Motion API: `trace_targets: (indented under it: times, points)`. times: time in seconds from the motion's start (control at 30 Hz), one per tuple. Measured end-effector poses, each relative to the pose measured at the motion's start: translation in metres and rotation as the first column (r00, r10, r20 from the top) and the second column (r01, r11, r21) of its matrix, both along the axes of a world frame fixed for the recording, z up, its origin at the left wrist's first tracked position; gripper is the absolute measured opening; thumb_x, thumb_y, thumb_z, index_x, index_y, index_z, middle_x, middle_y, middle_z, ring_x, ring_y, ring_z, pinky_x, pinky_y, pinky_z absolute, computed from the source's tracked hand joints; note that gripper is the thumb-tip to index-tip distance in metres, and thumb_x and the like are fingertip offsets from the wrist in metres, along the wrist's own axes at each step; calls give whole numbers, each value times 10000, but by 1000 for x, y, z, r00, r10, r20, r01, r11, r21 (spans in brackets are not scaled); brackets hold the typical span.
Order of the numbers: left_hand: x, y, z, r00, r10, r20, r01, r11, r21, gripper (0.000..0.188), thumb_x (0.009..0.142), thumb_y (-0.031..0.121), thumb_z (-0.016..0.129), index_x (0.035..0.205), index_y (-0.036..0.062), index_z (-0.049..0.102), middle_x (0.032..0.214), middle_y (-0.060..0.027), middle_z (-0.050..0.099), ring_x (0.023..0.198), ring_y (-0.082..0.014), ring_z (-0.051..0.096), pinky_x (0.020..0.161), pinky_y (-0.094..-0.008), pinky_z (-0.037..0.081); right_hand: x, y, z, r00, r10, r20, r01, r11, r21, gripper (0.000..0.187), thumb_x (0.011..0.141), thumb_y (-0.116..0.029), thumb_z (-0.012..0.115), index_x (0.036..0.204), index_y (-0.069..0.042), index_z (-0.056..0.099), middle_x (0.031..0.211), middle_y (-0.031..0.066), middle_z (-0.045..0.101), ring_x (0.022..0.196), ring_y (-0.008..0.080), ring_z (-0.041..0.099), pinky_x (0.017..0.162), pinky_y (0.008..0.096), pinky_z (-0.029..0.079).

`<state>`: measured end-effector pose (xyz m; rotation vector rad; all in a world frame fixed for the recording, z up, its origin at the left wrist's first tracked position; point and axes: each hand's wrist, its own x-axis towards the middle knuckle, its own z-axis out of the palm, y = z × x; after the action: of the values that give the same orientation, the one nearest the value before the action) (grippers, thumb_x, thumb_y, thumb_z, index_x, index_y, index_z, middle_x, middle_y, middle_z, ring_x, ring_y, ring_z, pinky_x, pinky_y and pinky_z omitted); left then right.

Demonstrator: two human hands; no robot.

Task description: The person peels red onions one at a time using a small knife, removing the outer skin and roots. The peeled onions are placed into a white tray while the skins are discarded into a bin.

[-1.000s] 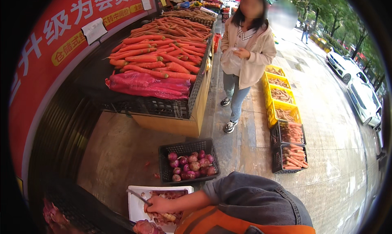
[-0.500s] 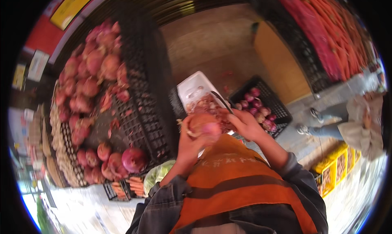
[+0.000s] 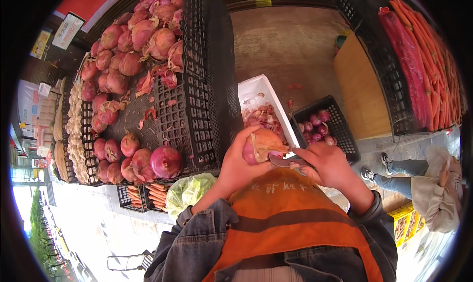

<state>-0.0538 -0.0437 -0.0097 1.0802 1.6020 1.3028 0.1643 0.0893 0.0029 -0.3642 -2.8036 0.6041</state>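
Since the earlier frame the right hand (image 3: 331,166) has drawn in toward the left hand (image 3: 235,165), so that its metal blade (image 3: 285,162), then apart from the large onion (image 3: 257,148), now sits right at the papery neck. That onion is at the near end of the white box (image 3: 253,88), cradled by the left hand, whose fingers curl around it; the right hand is closed around the blade's grip end, and whether the edge bites into the skin I cannot tell. Loose reddish peelings (image 3: 261,115) lie inside the box. Just right of the box stands a black crate (image 3: 346,129) of small purple onions (image 3: 315,127). Left of the box, past a black covering (image 3: 220,75), big red onions (image 3: 130,40) lie heaped, with pale bulbs (image 3: 76,129) farther left. Nearer the body than the box are an orange apron (image 3: 290,223) and, leftward, a bagged leafy vegetable (image 3: 189,193) beside some carrots (image 3: 157,194). Well right of the box are a wooden panel (image 3: 362,85) and another person's legs (image 3: 401,183).
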Motion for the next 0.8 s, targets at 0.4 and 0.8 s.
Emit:
trace_targets:
  times: [0.4,0.8]
  points:
    - [12,4,6,995,-73,-72,72,997,-20,800,629,152,832,1317,38,439,1228,-144,545,1150,-225,534,967,-333,425,1,1,-3,994,-84,-63,94,981,168,479,767,-353,661,1172,-108,586,827,53,550,724,246,568,575,360,470]
    - [6,11,-18,994,104,35,-105,994,17,739,704,139,773,1325,-4,401,1166,-140,589,1065,-192,577,917,-307,456,-31,-31,-32,921,-374,-112,374,927,-22,466,820,-306,648,1249,-144,567,792,77,492,605,260,560,514,365,468]
